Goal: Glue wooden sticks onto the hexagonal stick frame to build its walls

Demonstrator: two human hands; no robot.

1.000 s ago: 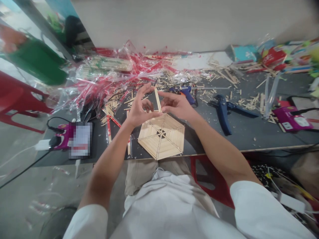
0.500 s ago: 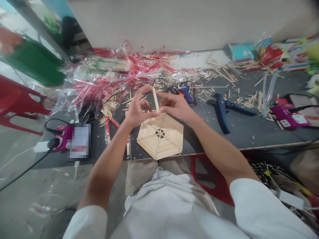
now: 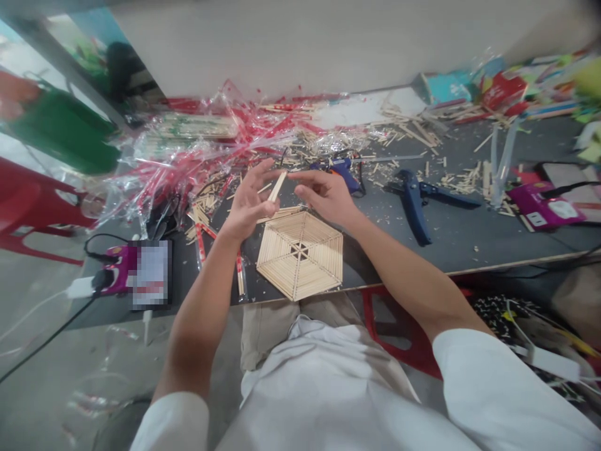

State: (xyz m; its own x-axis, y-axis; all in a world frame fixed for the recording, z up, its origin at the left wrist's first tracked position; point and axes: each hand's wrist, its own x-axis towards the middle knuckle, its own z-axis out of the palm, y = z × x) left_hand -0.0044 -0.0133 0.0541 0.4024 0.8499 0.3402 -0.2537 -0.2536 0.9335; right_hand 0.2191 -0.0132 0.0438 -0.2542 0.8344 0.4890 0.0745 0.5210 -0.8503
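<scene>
Small pale wooden sticks (image 3: pixel 278 186) lie slanted in my left hand (image 3: pixel 250 199), pinched by the thumb near their lower end. My right hand (image 3: pixel 327 193) is just to the right, thumb and index finger apart, with the index fingertip close to the upper end of the sticks; whether it touches them I cannot tell. Below both hands, a hexagonal mat of wooden sticks (image 3: pixel 314 272) lies flat at the table's front edge. It has a small dark hole in the middle and ribs running out to its corners.
Behind my right hand is a blue glue gun (image 3: pixel 345 174); blue cutting pliers (image 3: pixel 416 207) lie further right. Red and clear plastic wrappers (image 3: pixel 253 125) and stick offcuts cover the back of the table. A phone (image 3: pixel 151 274) sits at left, near a red stool (image 3: pixel 28 194).
The sticks have gone from upright between both hands to slanting in my left hand. My right hand's fingers have come off them. The view has shifted slightly.
</scene>
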